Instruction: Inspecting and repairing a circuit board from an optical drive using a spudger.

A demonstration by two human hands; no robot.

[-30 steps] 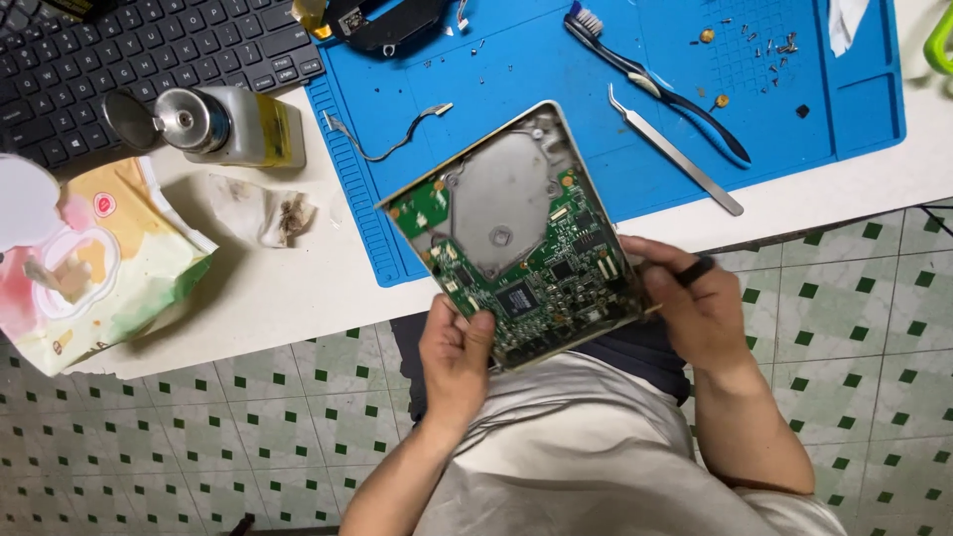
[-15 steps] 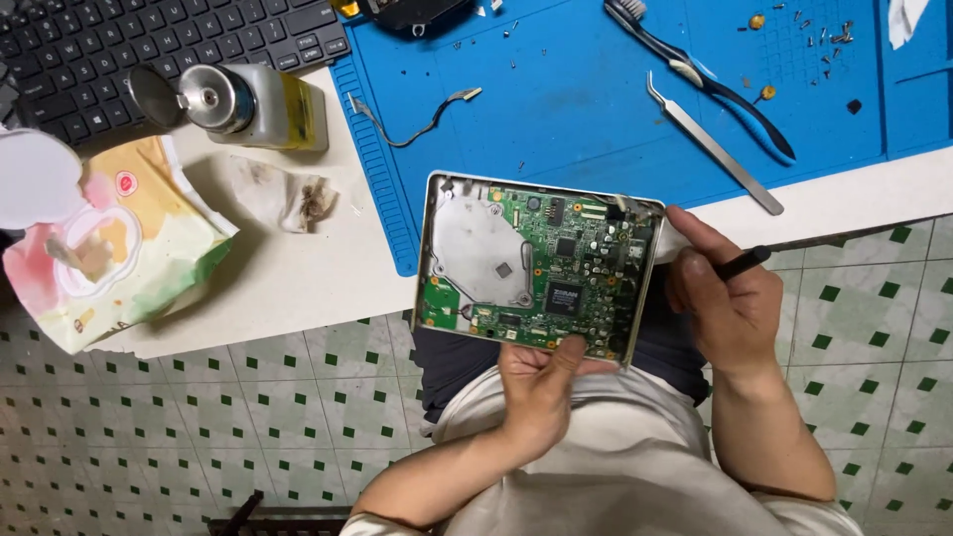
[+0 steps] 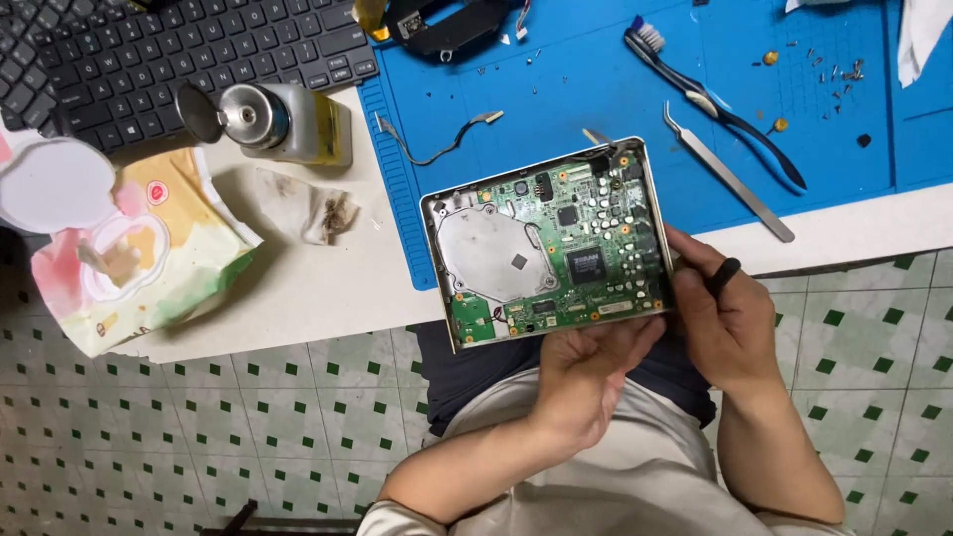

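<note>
A green circuit board (image 3: 586, 248) and a dull metal plate (image 3: 491, 263) are seen in the drive; matt blue rubber is shown by the mat (image 3: 556, 89).

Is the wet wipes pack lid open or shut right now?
Open: the round white lid is flipped back beside the wipes pack, exposing its oval dispensing opening.

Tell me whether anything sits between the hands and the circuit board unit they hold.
Nothing visible does. The left hand grips the circuit board unit at its near edge, and the right hand, holding a thin black tool, touches its right edge.
</note>
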